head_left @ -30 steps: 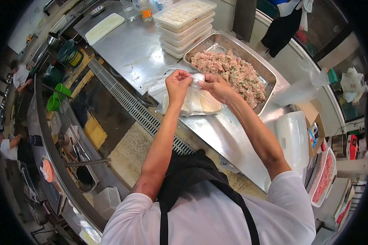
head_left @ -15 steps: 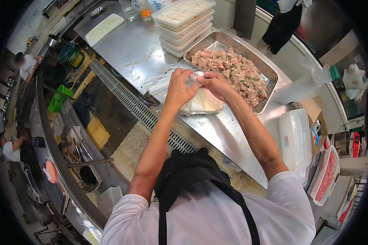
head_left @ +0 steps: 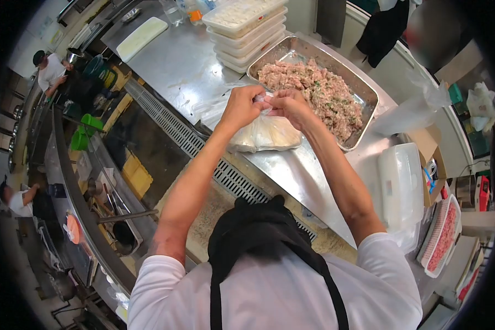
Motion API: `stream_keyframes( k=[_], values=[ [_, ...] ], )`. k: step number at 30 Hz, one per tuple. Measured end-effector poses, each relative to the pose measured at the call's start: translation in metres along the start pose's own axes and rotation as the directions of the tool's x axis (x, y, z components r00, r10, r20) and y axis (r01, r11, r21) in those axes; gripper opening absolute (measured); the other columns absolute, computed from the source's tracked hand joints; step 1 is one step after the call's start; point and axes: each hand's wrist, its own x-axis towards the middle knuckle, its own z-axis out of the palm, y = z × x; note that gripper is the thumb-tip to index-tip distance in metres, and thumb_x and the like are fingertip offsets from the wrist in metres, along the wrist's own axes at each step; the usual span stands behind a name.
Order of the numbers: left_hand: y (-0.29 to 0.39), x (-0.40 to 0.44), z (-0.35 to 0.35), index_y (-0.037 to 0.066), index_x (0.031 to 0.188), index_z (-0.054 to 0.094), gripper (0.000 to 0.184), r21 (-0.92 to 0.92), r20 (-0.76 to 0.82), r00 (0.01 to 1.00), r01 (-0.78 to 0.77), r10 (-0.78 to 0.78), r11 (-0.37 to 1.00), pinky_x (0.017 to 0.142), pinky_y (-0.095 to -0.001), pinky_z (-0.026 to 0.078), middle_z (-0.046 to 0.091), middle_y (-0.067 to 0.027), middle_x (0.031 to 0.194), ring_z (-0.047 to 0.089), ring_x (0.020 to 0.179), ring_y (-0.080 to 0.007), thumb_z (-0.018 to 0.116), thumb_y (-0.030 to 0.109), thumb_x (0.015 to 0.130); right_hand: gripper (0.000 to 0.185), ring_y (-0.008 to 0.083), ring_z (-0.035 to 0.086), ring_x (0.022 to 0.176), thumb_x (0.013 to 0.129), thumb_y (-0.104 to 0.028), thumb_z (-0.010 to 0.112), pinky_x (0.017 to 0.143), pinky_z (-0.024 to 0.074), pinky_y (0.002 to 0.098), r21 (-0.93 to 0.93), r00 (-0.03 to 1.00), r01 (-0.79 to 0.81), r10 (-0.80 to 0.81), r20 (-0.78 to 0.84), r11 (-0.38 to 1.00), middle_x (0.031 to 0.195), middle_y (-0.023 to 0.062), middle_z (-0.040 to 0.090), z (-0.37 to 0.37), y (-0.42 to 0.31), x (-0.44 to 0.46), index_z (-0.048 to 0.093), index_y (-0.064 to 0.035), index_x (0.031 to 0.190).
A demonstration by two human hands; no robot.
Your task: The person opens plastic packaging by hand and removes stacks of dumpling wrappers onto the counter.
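Note:
Both hands meet over the steel table, gripping the gathered neck of a clear plastic bag (head_left: 269,136). Pale, flat pieces lie inside it, possibly dough wrappers. My left hand (head_left: 241,110) has its fingers curled closed on the plastic. Right beside it, my right hand (head_left: 292,107) pinches the same gathered part, fingertips nearly touching the left ones. Just past the right hand is a steel tray (head_left: 369,113) holding a mound of minced meat (head_left: 319,91) flecked with green. Loose clear plastic spreads out to the left of the bag.
Stacked white food containers (head_left: 246,41) stand behind the bag. A pale cutting board (head_left: 142,39) and bottles (head_left: 194,15) sit farther back. To the right are a clear plastic box (head_left: 400,190), a cardboard box (head_left: 426,144) and a white basket (head_left: 450,245) of pink meat. Two people work at left.
Both hands have come slightly lower and closer together on the bag's neck. The bag stays in place on the table. At far left, one person stands more upright.

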Motion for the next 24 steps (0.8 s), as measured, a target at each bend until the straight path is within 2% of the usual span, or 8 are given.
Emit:
stream_keyframes(
  k=[3, 7, 12, 13, 14, 17, 21, 24],
  values=[
    [0.001, 0.001, 0.003, -0.001, 0.081, 0.061, 0.019, -0.070, 0.001, 1.000, 0.004, -0.004, 0.998, 0.054, -0.0309, 0.041, 0.059, -0.0124, 0.065, 0.049, 0.056, -0.0148, 0.076, 0.006, 0.072, 0.013, 0.0148, 0.063, 0.068, 0.084, -0.010, 0.067, 0.060, 0.0562, 0.0284, 0.179, 0.998, 0.011, 0.001, -0.066, 0.984, 0.080, 0.0080, 0.064, 0.001, 0.012, 0.002, 0.063, 0.0018, 0.085],
    [0.003, 0.006, 0.003, -0.002, 0.081, 0.059, 0.019, -0.033, 0.023, 0.999, -0.022, 0.023, 0.999, 0.052, -0.0308, 0.037, 0.053, -0.0121, 0.062, 0.043, 0.056, -0.0125, 0.074, 0.006, 0.072, 0.010, 0.0127, 0.062, 0.075, 0.086, -0.008, 0.060, 0.064, 0.0557, 0.0270, 0.192, 0.990, 0.020, 0.007, -0.140, 0.981, 0.092, 0.0090, 0.066, 0.007, 0.020, 0.000, 0.066, -0.0025, 0.092],
    [0.010, 0.018, -0.004, -0.003, 0.080, 0.057, 0.020, 0.014, -0.006, 0.995, -0.103, 0.103, 0.995, 0.052, -0.0318, 0.037, 0.051, -0.0144, 0.062, 0.042, 0.054, -0.0158, 0.074, 0.004, 0.071, 0.026, 0.0127, 0.062, 0.076, 0.091, -0.012, 0.054, 0.068, 0.0530, 0.0272, -0.038, 0.968, 0.237, -0.240, -0.077, 0.971, 0.090, 0.0039, 0.068, 0.015, 0.038, -0.010, 0.071, -0.0037, 0.108],
    [0.014, 0.021, -0.007, -0.004, 0.079, 0.056, 0.019, 0.032, 0.020, 0.993, -0.114, 0.113, 0.993, 0.054, -0.0346, 0.039, 0.054, -0.0172, 0.065, 0.047, 0.056, -0.0231, 0.072, 0.001, 0.071, 0.029, 0.0155, 0.063, 0.076, 0.092, -0.017, 0.057, 0.074, 0.0517, 0.0299, -0.234, 0.948, 0.285, -0.309, -0.072, 0.929, 0.095, 0.0081, 0.071, 0.013, 0.042, -0.010, 0.069, -0.0010, 0.113],
    [0.017, 0.024, -0.011, -0.004, 0.078, 0.056, 0.017, 0.050, 0.044, 0.991, -0.126, 0.124, 0.991, 0.056, -0.0373, 0.042, 0.057, -0.0200, 0.068, 0.052, 0.058, -0.0303, 0.071, -0.002, 0.070, 0.029, 0.0155, 0.063, 0.076, 0.092, -0.017, 0.057, 0.074, 0.0517, 0.0299, -0.234, 0.948, 0.287, -0.311, -0.072, 0.929, 0.095, 0.0081, 0.071, 0.013, 0.046, -0.011, 0.069, -0.0010, 0.113],
    [0.021, 0.032, -0.017, -0.005, 0.076, 0.054, 0.016, 0.113, 0.065, 0.984, -0.172, 0.165, 0.979, 0.055, -0.0372, 0.042, 0.057, -0.0195, 0.069, 0.052, 0.058, -0.0302, 0.069, -0.004, 0.071, 0.037, 0.0330, 0.063, 0.093, 0.092, -0.028, 0.060, 0.088, 0.0473, 0.0410, -0.437, 0.871, 0.388, -0.478, -0.114, 0.811, 0.104, 0.0212, 0.069, 0.023, 0.061, -0.022, 0.068, 0.0019, 0.112],
    [0.028, 0.033, -0.017, -0.005, 0.077, 0.054, 0.020, 0.081, 0.010, 0.970, -0.244, 0.244, 0.966, 0.053, -0.0319, 0.039, 0.051, -0.0145, 0.066, 0.045, 0.056, -0.0206, 0.073, -0.003, 0.071, 0.040, 0.0379, 0.057, 0.103, 0.088, -0.027, 0.066, 0.090, 0.0449, 0.0465, -0.667, 0.735, 0.451, -0.670, -0.100, 0.593, 0.110, 0.0201, 0.067, 0.038, 0.061, -0.035, 0.065, 0.0042, 0.112],
    [0.018, 0.027, -0.004, -0.002, 0.081, 0.055, 0.017, 0.042, -0.043, 0.979, -0.199, 0.201, 0.979, 0.055, -0.0299, 0.040, 0.054, -0.0079, 0.066, 0.044, 0.058, -0.0164, 0.071, 0.002, 0.079, 0.036, 0.0378, 0.057, 0.102, 0.083, -0.021, 0.071, 0.088, 0.0442, 0.0460, -0.682, 0.691, 0.441, -0.706, -0.156, 0.583, 0.107, 0.0192, 0.067, 0.043, 0.066, -0.031, 0.066, 0.0042, 0.107]
  ],
)
